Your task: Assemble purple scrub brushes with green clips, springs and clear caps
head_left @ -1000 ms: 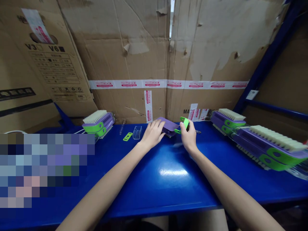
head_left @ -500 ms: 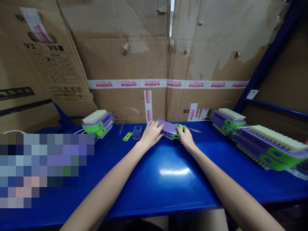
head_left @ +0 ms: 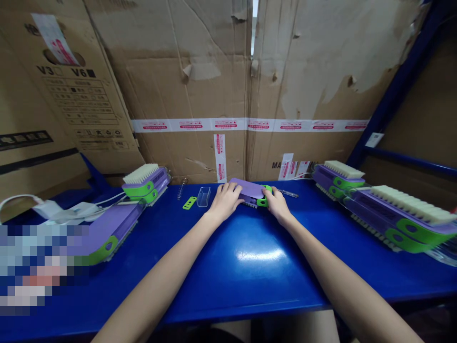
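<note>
A purple brush (head_left: 246,188) with a green end lies bristles down on the blue table, near the cardboard wall. My left hand (head_left: 226,199) is closed over its left end, fingers on the purple top. At the green end, my right hand (head_left: 275,202) grips the brush with the thumb on top. Left of my left hand are a clear plastic cup-like part (head_left: 203,197), a flat green plate (head_left: 189,203) with holes and a coiled spring (head_left: 182,188). Just beyond my right hand lies a slim metal-and-clear tool (head_left: 288,193), its kind unclear.
Stacked purple-green brushes stand at the left (head_left: 144,183) and right (head_left: 410,216). Another brush (head_left: 110,224) lies at the left beside white cables (head_left: 76,212). A blurred-out patch covers the lower left. Cardboard (head_left: 193,90) walls the back; a blue post (head_left: 385,95) rises at right.
My hands keep hold of the brush with barely any shift. At the left, the blurred patch has shrunk downward, and a purple brush and white cables show there now.
</note>
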Demonstrator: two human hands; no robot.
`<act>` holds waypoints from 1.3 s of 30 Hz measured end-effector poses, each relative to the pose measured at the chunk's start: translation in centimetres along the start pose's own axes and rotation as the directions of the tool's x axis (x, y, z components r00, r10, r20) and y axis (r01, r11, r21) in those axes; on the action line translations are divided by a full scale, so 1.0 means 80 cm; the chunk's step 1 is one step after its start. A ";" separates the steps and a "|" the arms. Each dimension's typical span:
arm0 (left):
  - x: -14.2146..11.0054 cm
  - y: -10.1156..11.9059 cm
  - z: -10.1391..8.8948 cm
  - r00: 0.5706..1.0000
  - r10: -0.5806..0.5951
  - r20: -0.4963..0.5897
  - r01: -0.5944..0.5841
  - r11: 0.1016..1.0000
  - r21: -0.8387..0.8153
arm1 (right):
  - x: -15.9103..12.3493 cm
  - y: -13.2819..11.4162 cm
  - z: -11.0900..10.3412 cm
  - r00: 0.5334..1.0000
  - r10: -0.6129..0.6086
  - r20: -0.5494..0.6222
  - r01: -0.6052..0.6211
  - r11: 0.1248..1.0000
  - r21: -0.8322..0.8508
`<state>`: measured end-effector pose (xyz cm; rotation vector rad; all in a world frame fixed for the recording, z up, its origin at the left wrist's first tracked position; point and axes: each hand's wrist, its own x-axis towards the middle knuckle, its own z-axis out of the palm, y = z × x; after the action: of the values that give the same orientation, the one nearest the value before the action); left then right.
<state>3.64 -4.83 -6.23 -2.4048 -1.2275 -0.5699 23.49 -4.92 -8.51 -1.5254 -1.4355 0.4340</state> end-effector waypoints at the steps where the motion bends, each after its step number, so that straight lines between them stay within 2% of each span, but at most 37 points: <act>1: 0.000 0.002 -0.001 1.000 -0.015 0.006 0.015 1.000 0.008 | 0.000 -0.001 -0.001 0.998 0.053 0.020 -0.053 0.998 0.015; 3: -0.001 0.005 -0.001 0.999 -0.041 0.015 0.041 0.999 0.017 | -0.002 -0.005 -0.003 0.982 0.172 0.078 -0.176 0.983 0.053; 5: -0.001 0.009 -0.002 0.998 -0.057 0.018 0.057 0.998 0.019 | -0.004 -0.010 -0.005 0.966 0.225 0.130 -0.237 0.967 0.092; 11: -0.004 0.017 -0.002 0.997 -0.076 0.018 0.075 0.996 0.050 | -0.011 -0.021 -0.006 0.912 0.280 0.300 -0.358 0.900 0.249; 14: -0.005 0.018 -0.004 0.997 -0.081 0.016 0.080 0.995 0.067 | -0.011 -0.023 -0.006 0.900 0.294 0.321 -0.391 0.870 0.299; 20: -0.007 0.021 -0.007 0.994 -0.107 0.029 0.105 0.993 0.051 | -0.012 -0.025 -0.007 0.917 0.276 0.290 -0.363 0.879 0.311; 26: -0.008 0.025 -0.008 0.991 -0.133 0.012 0.132 0.991 0.032 | -0.017 -0.030 -0.005 0.930 0.275 0.244 -0.331 0.916 0.229; 31: -0.009 0.024 -0.006 0.991 -0.131 -0.003 0.131 0.991 -0.015 | -0.018 -0.029 -0.003 0.936 0.237 0.260 -0.298 0.927 0.229; 36: -0.010 0.024 -0.004 0.989 -0.146 -0.020 0.145 0.989 -0.036 | -0.022 -0.027 0.001 0.965 0.151 0.215 -0.199 0.954 0.224; 39: -0.010 0.021 -0.003 0.986 -0.157 -0.057 0.153 0.986 -0.065 | -0.027 -0.028 0.002 0.982 0.049 0.181 -0.087 0.974 0.211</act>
<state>4.57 -6.44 -6.71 -2.3342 -1.3977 -0.7322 21.56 -7.17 -7.49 -1.3888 -1.4192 0.7591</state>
